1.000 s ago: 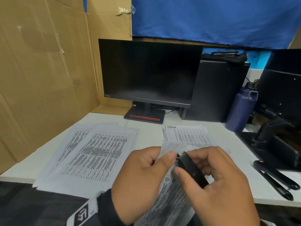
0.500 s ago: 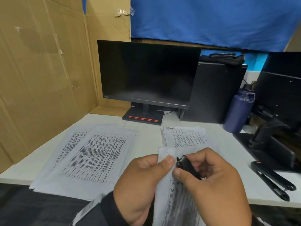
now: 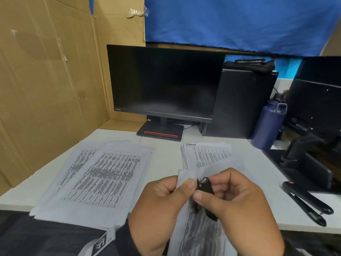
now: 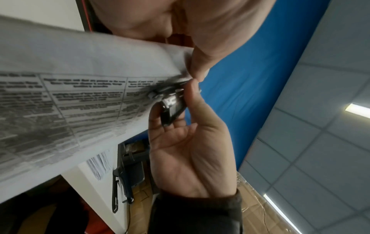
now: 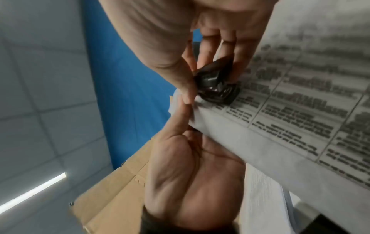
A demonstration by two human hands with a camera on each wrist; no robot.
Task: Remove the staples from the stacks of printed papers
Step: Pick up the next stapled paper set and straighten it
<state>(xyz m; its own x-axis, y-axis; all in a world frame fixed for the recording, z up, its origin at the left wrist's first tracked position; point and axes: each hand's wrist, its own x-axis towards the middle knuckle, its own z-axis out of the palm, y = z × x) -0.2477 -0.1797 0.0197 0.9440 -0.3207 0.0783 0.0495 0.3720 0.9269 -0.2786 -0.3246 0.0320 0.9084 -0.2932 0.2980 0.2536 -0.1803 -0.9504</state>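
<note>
I hold a stapled stack of printed papers [image 3: 200, 237] up over the desk's front edge. My left hand [image 3: 186, 183] pinches its top corner, thumb on the front of the sheets. My right hand [image 3: 206, 189] grips a black staple remover [image 3: 204, 187] between thumb and fingers. The tool's metal jaws sit against the paper right beside my left thumb. In the left wrist view the staple remover [image 4: 172, 107] meets the held papers [image 4: 80, 79] at that corner. The right wrist view shows the staple remover [image 5: 216, 85] pressed on the printed page [image 5: 280, 126]. The staple itself is hidden.
Loose printed sheets [image 3: 103, 174] spread on the white desk [image 3: 166, 156] at left, another stack [image 3: 208, 154] behind my hands. A black monitor [image 3: 164, 82], PC tower [image 3: 243, 102] and blue bottle [image 3: 267, 124] stand at the back. A black stapler [image 3: 310, 206] lies at right, cardboard wall [image 3: 46, 89] at left.
The held papers and both hands have sunk slightly toward me. The staple remover has turned more upright and stays at the pinched corner.
</note>
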